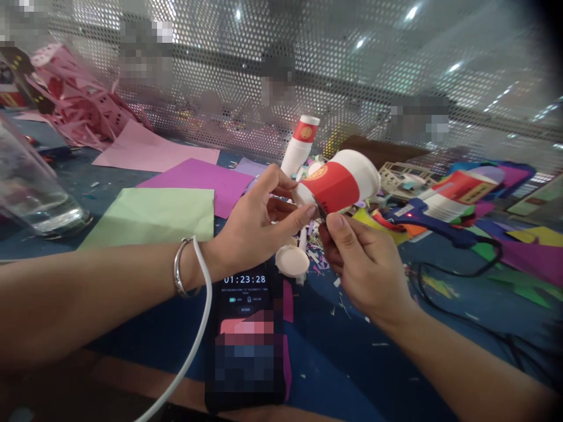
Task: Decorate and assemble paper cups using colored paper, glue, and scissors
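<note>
A red and white paper cup (341,190) is tilted on its side in front of me, its rim toward the upper right. The fingers and thumb of my left hand (248,225) grip it at the base end. My right hand (367,272) is closed just below the cup, with thumb and fingers pinched on a small dark thing that touches the cup wall near the base. Most of that thing is hidden by my fingers, so its kind does not show. Beneath the hands lies a pale round piece (292,261) among paper scraps.
Behind stands a stack of paper cups (300,149); another cup stack (457,193) leans at right beside a corded blue glue gun (416,215). Coloured paper sheets (153,214) and a drinking glass (55,205) are left. A phone (245,292) lies nearest me. Perforated metal (211,88) rises behind.
</note>
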`<state>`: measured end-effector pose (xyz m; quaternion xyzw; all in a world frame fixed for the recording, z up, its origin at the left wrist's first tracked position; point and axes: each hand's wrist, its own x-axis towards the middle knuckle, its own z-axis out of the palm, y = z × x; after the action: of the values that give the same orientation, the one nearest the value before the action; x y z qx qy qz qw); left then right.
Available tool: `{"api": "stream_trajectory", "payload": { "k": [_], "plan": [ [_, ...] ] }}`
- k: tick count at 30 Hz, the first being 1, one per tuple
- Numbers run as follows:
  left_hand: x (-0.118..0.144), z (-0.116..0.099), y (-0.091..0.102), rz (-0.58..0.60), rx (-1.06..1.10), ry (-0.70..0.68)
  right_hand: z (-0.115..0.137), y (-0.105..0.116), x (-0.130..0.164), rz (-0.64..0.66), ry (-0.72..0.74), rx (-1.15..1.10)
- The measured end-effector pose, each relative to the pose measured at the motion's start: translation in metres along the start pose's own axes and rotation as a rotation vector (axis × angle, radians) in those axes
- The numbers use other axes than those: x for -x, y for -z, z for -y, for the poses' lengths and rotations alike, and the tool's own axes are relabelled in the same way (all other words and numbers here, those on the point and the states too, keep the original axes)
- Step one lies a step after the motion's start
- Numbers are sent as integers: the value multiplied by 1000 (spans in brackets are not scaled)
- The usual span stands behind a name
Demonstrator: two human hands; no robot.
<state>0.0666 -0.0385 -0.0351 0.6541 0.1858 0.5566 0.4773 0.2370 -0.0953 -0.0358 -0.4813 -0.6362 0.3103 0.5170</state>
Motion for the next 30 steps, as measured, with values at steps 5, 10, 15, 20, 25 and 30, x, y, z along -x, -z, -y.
{"api": "stream_trajectory", "payload": {
  "k": [5, 10, 15, 20, 25, 30],
  "plan": [
    [0, 0, 2, 9, -56, 0, 0, 0, 0, -7, -18, 12],
    [0, -1, 2, -1, -78, 14, 1, 0, 0, 1, -38, 3],
    [-3, -1, 3, 26, -72, 5, -2, 0, -3, -9, -52, -36],
    [-4, 2, 4, 3, -104, 4, -4, -2, -4, -17, -80, -44],
    [0, 3, 1, 11, -77, 27, -4, -2, -2, -16, -79, -63],
    [4, -2, 0, 42, -64, 31, -2, -2, -2, 0, -65, -45]
  ]
}}
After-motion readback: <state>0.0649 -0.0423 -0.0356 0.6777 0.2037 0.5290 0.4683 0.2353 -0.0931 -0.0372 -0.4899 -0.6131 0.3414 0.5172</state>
